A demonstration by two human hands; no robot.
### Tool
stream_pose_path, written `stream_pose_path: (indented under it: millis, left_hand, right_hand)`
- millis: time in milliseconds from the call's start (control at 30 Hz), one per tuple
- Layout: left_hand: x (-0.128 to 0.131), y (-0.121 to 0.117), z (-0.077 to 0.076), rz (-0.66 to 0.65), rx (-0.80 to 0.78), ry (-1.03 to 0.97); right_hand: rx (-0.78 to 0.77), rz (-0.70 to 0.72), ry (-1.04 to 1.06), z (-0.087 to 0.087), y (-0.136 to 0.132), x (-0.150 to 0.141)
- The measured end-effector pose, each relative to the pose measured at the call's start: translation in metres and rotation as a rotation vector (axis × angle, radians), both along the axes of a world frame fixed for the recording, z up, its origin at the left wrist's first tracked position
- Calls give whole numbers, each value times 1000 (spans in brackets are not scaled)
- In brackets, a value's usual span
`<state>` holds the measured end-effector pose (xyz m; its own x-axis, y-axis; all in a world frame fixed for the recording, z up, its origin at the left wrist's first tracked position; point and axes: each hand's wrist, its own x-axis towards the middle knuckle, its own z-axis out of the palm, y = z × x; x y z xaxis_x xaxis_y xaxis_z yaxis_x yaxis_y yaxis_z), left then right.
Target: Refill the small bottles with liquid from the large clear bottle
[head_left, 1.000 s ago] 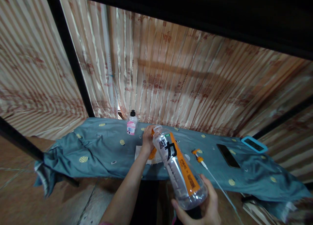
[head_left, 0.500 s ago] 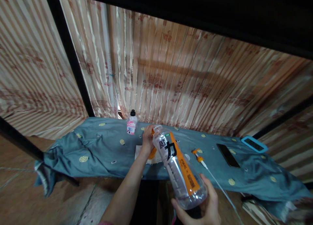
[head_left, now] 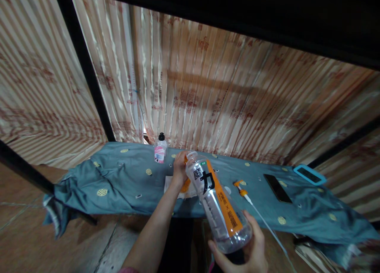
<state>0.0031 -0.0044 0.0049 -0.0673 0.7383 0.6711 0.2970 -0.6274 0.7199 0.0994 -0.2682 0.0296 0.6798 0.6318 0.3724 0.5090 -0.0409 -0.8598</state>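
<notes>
The head view shows a large see-through plastic bottle [head_left: 215, 201], tilted above the near edge of the bench [head_left: 127, 186], its narrow neck up and to the left, its rounded base toward the right hand [head_left: 253, 253]. The right fingers are spread around that base and clamped on it. Smooth and glossy, the bottle carries bold black characters and an orange stripe. The left hand [head_left: 179, 168] is beside the neck, with an orange object [head_left: 185, 186] at its fingers; the bottle hides part of both, so I cannot tell how closed those fingers are. A flat white cloth [head_left: 168, 182] lies below.

Soft, wrinkled blue-grey fabric with yellow pineapple prints covers the bench. On it stands a small clear bottle [head_left: 159, 152] with a black cap and pink label. To the right lie an orange-and-white fitting [head_left: 243, 193] with a thin white cord [head_left: 271, 231], a flat dark phone [head_left: 277, 188] and a rounded, blue-framed item [head_left: 309, 174]. Behind hangs a pleated, striped curtain [head_left: 208, 83].
</notes>
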Motion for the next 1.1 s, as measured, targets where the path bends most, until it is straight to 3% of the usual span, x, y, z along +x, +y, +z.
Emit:
stream_pose_path:
  millis: [1100]
  left_hand:
    - [2, 5, -7, 23, 24, -2]
  right_hand:
    - [34, 23, -19, 1, 1, 0]
